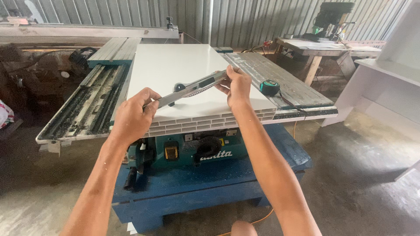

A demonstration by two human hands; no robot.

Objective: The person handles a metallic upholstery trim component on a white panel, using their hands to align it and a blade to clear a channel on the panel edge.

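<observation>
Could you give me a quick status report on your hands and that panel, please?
Left hand and right hand both gripping the metal square. Square laid across the white hollow panel on the table saw. Tape measure just right of panel.

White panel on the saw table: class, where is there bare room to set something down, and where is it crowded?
The far half of the white panel is bare, beyond the metal bar held by the left hand and right hand. The grey side table is bare behind the tape measure. Crowded: the panel's near edge, under both hands, and the grooved left rails.
</observation>
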